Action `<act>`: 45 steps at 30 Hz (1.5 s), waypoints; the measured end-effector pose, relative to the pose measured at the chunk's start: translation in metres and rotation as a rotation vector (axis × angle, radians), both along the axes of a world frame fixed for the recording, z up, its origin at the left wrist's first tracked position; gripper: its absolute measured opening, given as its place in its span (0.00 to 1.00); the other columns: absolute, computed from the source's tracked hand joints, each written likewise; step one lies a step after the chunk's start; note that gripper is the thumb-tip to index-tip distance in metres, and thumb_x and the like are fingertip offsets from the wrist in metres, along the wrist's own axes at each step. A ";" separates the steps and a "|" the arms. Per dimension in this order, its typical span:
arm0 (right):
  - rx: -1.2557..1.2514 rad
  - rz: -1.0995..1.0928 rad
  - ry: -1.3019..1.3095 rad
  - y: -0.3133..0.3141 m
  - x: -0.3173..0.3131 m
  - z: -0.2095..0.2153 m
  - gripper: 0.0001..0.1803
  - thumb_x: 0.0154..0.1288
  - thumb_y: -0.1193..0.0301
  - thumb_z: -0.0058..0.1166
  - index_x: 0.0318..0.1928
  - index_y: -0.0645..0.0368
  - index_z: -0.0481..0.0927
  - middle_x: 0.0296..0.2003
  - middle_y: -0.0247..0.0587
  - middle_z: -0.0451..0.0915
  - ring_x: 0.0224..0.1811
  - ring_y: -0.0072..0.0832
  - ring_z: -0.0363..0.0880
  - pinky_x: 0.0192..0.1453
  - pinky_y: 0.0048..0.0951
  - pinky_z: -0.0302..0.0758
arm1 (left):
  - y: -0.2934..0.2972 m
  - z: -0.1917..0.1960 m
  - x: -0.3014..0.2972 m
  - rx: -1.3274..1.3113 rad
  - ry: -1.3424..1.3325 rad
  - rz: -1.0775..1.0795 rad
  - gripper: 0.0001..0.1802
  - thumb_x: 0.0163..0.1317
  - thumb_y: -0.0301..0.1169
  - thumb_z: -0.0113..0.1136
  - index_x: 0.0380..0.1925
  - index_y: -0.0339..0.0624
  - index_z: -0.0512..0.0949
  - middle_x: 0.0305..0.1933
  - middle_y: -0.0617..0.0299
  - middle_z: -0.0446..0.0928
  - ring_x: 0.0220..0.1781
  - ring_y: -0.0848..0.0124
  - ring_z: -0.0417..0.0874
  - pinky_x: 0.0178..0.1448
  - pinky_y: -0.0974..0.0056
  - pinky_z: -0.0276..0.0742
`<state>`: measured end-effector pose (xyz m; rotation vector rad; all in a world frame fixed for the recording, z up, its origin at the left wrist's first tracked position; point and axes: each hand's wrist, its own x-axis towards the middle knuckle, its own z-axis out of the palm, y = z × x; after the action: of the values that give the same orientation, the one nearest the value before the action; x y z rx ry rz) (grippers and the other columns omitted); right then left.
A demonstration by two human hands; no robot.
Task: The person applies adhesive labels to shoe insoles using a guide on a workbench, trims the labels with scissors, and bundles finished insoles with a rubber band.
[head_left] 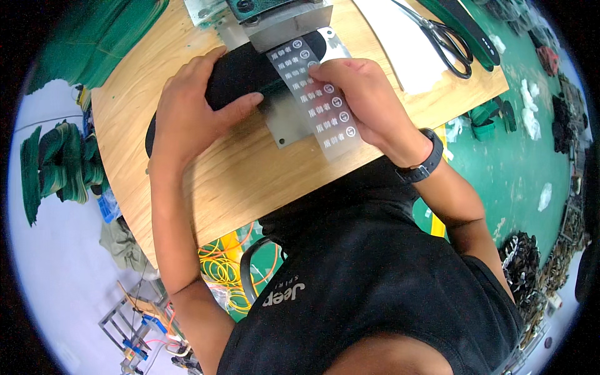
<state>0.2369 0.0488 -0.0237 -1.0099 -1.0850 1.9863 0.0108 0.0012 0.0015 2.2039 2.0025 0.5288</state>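
A long translucent strip of labels (315, 100) is lying diagonally across the middle of the wooden table (250, 181), running from under the grey metal head of a machine (284, 22) at the top down toward the person's chest; the strip is carrying two columns of small white marks, short printed lines on one side and round symbols on the other. Beneath it a flat grey metal plate (290, 122) is resting on the wood, and a black rounded piece (240, 75), shaped like an insole, is lying over the plate and reaching left under the left hand. The left hand (190, 109) is pressing palm-down on that black piece, its fingers together and curled over the far edge while the thumb is stretching right along the near edge toward the strip. The right hand (359, 97), with a black wristband (422, 164) on its wrist, is lying beside the strip, its fingertips bent together and pinching the strip's right edge near the upper end. Black-handled scissors (447, 40) are resting on a white sheet (400, 47) at the table's far right corner, well apart from both hands. Green stacked material (56, 165) is lying off the table's left side.
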 end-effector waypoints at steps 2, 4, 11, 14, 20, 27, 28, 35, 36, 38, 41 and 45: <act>-0.038 -0.006 0.022 0.004 -0.003 0.002 0.11 0.65 0.69 0.51 0.34 0.66 0.80 0.27 0.39 0.80 0.22 0.19 0.77 0.24 0.19 0.76 | 0.000 -0.002 0.000 0.031 -0.016 -0.009 0.34 0.48 0.45 0.70 0.53 0.40 0.73 0.47 0.50 0.78 0.49 0.54 0.78 0.53 0.58 0.73; -0.039 -0.005 0.024 0.005 -0.003 -0.001 0.11 0.65 0.70 0.51 0.33 0.66 0.79 0.26 0.38 0.80 0.21 0.19 0.76 0.25 0.19 0.75 | 0.002 -0.006 0.000 0.081 -0.033 -0.039 0.35 0.48 0.49 0.69 0.51 0.37 0.74 0.43 0.49 0.78 0.45 0.53 0.79 0.50 0.57 0.73; -0.038 -0.017 0.049 0.005 -0.004 -0.001 0.10 0.64 0.71 0.52 0.31 0.66 0.79 0.26 0.39 0.79 0.23 0.23 0.77 0.24 0.22 0.75 | 0.003 -0.007 -0.002 0.092 -0.058 -0.035 0.34 0.48 0.49 0.69 0.49 0.36 0.75 0.42 0.49 0.78 0.43 0.54 0.79 0.48 0.58 0.74; -0.023 -0.026 0.042 0.005 -0.005 -0.001 0.10 0.64 0.71 0.52 0.30 0.66 0.79 0.27 0.39 0.79 0.23 0.23 0.78 0.25 0.22 0.75 | 0.003 -0.009 -0.002 0.118 -0.056 -0.032 0.34 0.48 0.50 0.69 0.49 0.36 0.76 0.42 0.49 0.78 0.43 0.54 0.79 0.48 0.58 0.74; -0.009 -0.025 0.016 0.003 -0.006 -0.003 0.10 0.66 0.69 0.51 0.33 0.64 0.79 0.26 0.35 0.79 0.22 0.17 0.77 0.24 0.17 0.74 | 0.002 -0.007 -0.003 0.050 -0.059 -0.014 0.34 0.48 0.48 0.69 0.50 0.38 0.75 0.45 0.50 0.78 0.46 0.54 0.79 0.51 0.58 0.73; -0.040 -0.021 0.027 0.004 -0.007 -0.005 0.10 0.65 0.69 0.53 0.32 0.64 0.79 0.26 0.36 0.79 0.24 0.22 0.79 0.26 0.20 0.75 | 0.000 -0.009 0.000 0.051 0.006 0.021 0.35 0.49 0.46 0.69 0.55 0.40 0.73 0.51 0.50 0.77 0.53 0.55 0.77 0.58 0.58 0.71; -0.037 -0.018 0.035 0.003 -0.006 -0.005 0.10 0.65 0.69 0.53 0.32 0.64 0.79 0.26 0.36 0.79 0.24 0.21 0.79 0.26 0.20 0.75 | -0.001 -0.009 0.000 0.045 0.012 0.035 0.36 0.49 0.47 0.69 0.55 0.40 0.72 0.52 0.50 0.77 0.54 0.54 0.77 0.59 0.58 0.70; 0.039 -0.016 0.073 0.002 -0.005 -0.012 0.11 0.65 0.68 0.53 0.30 0.64 0.79 0.24 0.34 0.79 0.20 0.18 0.76 0.23 0.17 0.70 | -0.001 -0.012 -0.003 0.275 -0.071 -0.096 0.27 0.45 0.37 0.72 0.47 0.42 0.75 0.52 0.53 0.76 0.57 0.55 0.74 0.61 0.58 0.69; 0.048 -0.028 0.070 0.002 -0.005 -0.012 0.11 0.66 0.68 0.53 0.30 0.63 0.79 0.23 0.34 0.79 0.20 0.17 0.75 0.22 0.17 0.69 | -0.001 -0.011 -0.004 0.286 -0.064 -0.121 0.26 0.45 0.35 0.72 0.45 0.43 0.76 0.52 0.54 0.76 0.57 0.56 0.74 0.62 0.58 0.69; 0.067 -0.052 0.065 0.001 -0.007 -0.011 0.11 0.66 0.68 0.53 0.29 0.63 0.79 0.22 0.33 0.78 0.19 0.16 0.73 0.21 0.17 0.67 | -0.001 -0.011 -0.004 0.287 -0.067 -0.139 0.24 0.45 0.34 0.72 0.43 0.43 0.76 0.52 0.54 0.76 0.57 0.56 0.74 0.61 0.58 0.69; 0.091 -0.067 0.086 0.002 -0.009 -0.015 0.12 0.66 0.68 0.52 0.28 0.63 0.79 0.21 0.32 0.77 0.18 0.16 0.72 0.20 0.17 0.66 | -0.002 -0.012 -0.002 0.283 -0.097 -0.133 0.20 0.47 0.35 0.71 0.40 0.42 0.77 0.52 0.54 0.77 0.55 0.56 0.76 0.59 0.59 0.71; 0.223 -0.051 0.046 0.001 -0.008 -0.013 0.13 0.67 0.67 0.51 0.28 0.63 0.79 0.21 0.31 0.77 0.19 0.15 0.72 0.20 0.17 0.66 | -0.003 -0.022 -0.010 0.315 -0.165 -0.139 0.16 0.50 0.38 0.69 0.36 0.42 0.79 0.50 0.51 0.79 0.49 0.54 0.79 0.53 0.60 0.75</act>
<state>0.2284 0.0494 -0.0370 -0.8608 -1.2123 1.7934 0.0009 -0.0014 -0.0203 2.3564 1.7685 1.0325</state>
